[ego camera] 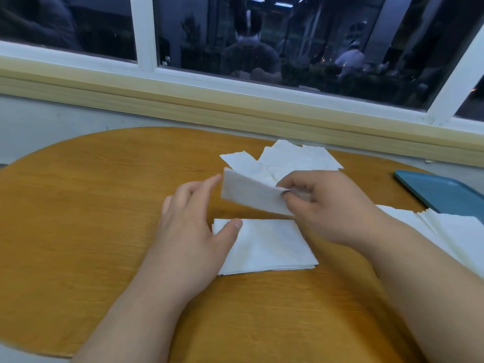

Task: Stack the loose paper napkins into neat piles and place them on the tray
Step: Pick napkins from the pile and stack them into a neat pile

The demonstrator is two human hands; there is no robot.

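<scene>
My forearms come in from the bottom edge, over the round wooden surface [91,218]. My left hand [193,226] lies flat beside the neat pile [272,247] of folded napkins, thumb tip resting on the pile's near-left corner, fingers [204,183] loosely spread and holding nothing. My right hand [327,205] pinches a single folded napkin [248,191] between thumb and forefinger at its right edge; the napkin is lifted and tilted, hanging just above the pile's far edge, its left end close to my left fingertips (touching or not, cannot tell). Behind it, loose napkins [296,157] lie scattered and overlapping near the far rim of the surface. More napkins [455,231] sit fanned under my right forearm at the right edge. The blue tray [442,192] rests at the far right, partly cut off by the frame, with no napkins on the visible part. A window [262,35] with white frames runs along the wall beyond.
</scene>
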